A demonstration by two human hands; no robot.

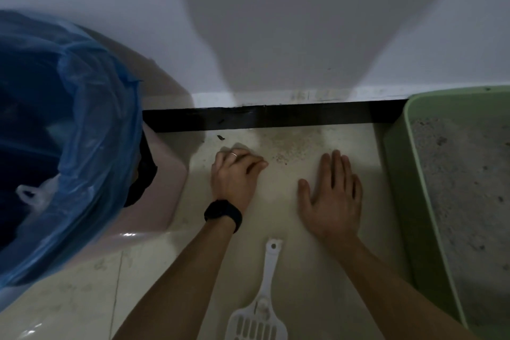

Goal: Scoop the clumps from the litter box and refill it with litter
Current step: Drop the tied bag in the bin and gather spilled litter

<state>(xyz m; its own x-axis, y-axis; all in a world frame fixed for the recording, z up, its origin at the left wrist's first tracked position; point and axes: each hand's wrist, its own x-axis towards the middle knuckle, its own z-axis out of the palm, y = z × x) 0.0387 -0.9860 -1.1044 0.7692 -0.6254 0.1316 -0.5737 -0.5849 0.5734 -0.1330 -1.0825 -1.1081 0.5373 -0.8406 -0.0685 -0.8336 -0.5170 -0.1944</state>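
Observation:
A green litter box (400, 174) stands on the floor at the right, holding grey litter (463, 188) with a few darker clumps. A white slotted scoop (260, 309) lies on the floor between my forearms, handle pointing away from me. My right hand (332, 199) lies flat on the floor with straight fingers, just left of the box. My left hand (234, 174), with a ring and a black wristband, rests on the floor with fingers bent downward, holding nothing I can see. Spilled litter grains (289, 150) are scattered on the floor between and beyond my hands.
A pink bin (162, 168) lined with a blue plastic bag (91, 124) stands at the left. A white wall with a black skirting strip (276, 116) runs close behind my hands. The floor is pale glossy tile.

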